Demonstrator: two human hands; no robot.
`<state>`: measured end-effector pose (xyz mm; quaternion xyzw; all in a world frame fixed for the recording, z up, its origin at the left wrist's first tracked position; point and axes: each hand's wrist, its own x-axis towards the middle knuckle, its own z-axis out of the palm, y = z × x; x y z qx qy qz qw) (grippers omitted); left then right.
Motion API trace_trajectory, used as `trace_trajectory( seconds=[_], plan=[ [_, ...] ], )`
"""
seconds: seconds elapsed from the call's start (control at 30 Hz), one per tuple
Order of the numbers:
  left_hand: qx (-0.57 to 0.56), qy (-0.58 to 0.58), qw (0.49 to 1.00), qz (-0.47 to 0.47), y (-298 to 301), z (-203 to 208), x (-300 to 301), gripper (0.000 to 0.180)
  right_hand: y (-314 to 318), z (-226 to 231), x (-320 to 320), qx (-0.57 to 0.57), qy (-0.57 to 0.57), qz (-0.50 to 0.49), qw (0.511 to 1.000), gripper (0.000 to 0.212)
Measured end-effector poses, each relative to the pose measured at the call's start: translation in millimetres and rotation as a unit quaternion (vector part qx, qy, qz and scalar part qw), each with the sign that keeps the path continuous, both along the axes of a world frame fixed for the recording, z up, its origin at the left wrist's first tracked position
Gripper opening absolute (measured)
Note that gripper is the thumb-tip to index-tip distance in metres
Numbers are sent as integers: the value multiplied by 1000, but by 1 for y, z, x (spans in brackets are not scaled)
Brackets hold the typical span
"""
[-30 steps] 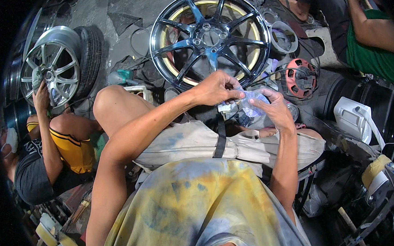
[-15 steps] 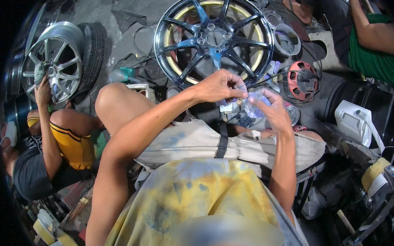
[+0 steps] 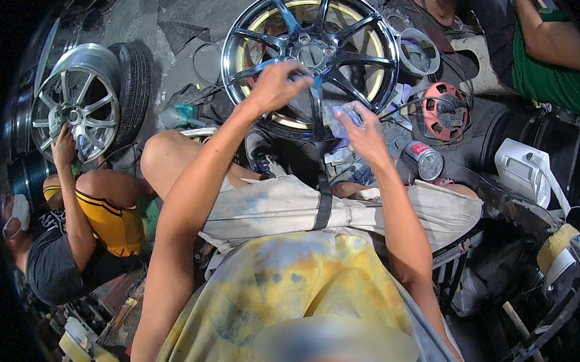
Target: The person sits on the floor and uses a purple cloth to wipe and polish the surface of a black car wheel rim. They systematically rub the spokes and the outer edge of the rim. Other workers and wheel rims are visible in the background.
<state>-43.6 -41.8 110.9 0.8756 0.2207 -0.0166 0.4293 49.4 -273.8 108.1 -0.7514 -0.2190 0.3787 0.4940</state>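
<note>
A dark, shiny multi-spoke wheel rim with blue smears on its spokes lies flat in front of my knees. My left hand hovers over its near-left spokes, fingers bent inward and smeared by motion, so whatever they may hold is hidden. Near the rim's lower right edge, my right hand pinches a crumpled, see-through plastic bag with a purplish tint. A metal can with a red patch stands beside my right wrist.
To the right lie a round red slotted disc, a white bucket and a white boxy case. On the left, a co-worker's hand touches a silver wheel rim beside a tyre. Another person in green sits far right.
My hands have parted: the left moved up and left over the wheel rim, while the right moved left with the plastic bag. The can now shows more fully.
</note>
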Motion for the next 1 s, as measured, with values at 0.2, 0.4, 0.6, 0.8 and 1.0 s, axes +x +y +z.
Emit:
trace_trajectory(
  seconds=[0.2, 0.4, 0.6, 0.8, 1.0],
  plan=[
    [296, -3, 946, 134, 42, -52, -14, 31, 33, -48, -12, 29, -329, -51, 942, 15],
    [243, 107, 955, 133, 63, -73, -5, 55, 50, -62, -35, 18, -197, -55, 979, 16],
    [252, 221, 938, 84, 65, -55, 4, 77, 40, -60, -19, -26, -40, -85, 995, 23],
    [246, 173, 949, 93, 72, -72, -2, 81, 41, -62, -21, -42, -123, -65, 989, 24],
    [243, 226, 939, 96, 70, -60, 4, 79, 44, -59, -15, -24, -94, -5, 995, 21]
  ],
)
